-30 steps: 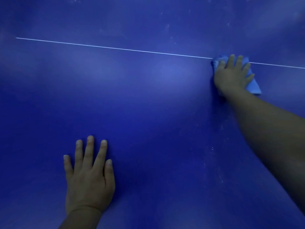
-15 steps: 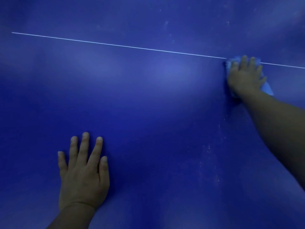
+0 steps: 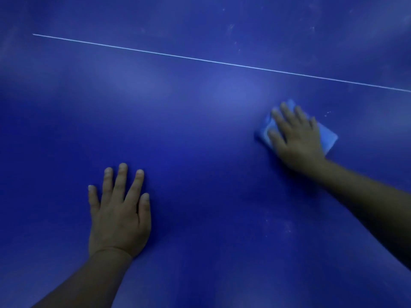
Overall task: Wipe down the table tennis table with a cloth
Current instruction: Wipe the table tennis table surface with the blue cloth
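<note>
One dark blue table tennis table filled the whole view, crossed by one thin white line and dusted with pale specks at its right. Two hands lay on it. One folded light blue cloth sat flat near the line, under the right hand, whose grip was spread and pressing it down. Well apart, the left hand rested flat, fingers spread, holding nothing.
</note>
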`<action>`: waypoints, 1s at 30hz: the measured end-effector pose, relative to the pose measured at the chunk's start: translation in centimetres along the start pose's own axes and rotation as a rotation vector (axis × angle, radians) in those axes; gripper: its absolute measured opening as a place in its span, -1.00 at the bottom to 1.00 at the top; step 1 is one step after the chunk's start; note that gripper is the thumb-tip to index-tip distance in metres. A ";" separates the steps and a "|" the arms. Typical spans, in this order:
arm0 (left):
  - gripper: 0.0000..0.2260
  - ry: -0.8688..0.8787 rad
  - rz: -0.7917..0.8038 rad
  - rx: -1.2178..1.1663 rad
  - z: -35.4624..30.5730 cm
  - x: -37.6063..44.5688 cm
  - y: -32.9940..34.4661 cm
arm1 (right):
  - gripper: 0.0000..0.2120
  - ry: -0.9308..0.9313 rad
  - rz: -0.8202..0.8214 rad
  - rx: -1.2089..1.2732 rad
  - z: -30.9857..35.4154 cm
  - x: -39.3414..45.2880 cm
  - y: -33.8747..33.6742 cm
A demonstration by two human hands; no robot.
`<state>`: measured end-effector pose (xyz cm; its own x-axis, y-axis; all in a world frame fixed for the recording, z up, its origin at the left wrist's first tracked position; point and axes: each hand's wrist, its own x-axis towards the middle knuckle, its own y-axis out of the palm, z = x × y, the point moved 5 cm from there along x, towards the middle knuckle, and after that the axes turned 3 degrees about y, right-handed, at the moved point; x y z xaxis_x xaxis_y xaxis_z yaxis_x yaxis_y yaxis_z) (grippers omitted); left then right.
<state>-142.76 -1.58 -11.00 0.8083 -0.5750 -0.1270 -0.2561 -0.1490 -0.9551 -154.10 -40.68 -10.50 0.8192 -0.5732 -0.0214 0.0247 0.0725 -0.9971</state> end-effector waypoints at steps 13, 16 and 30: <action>-0.45 0.015 -0.049 -0.027 0.2 -0.2 0.3 | -0.49 -0.910 0.191 0.032 9.5 -14.4 1.5; -0.45 0.015 -0.057 -0.022 0.3 -0.2 0.3 | -0.42 -0.595 0.088 -0.025 5.7 -3.5 1.0; -0.46 0.019 -0.073 -0.008 0.4 -0.3 0.6 | -0.45 0.136 0.077 -0.063 -2.0 7.7 -0.3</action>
<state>-142.93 -1.15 -11.61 0.8145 -0.5778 -0.0520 -0.2013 -0.1976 -0.9594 -148.90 -46.73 -10.53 0.7321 -0.6733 -0.1033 -0.0745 0.0715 -0.9947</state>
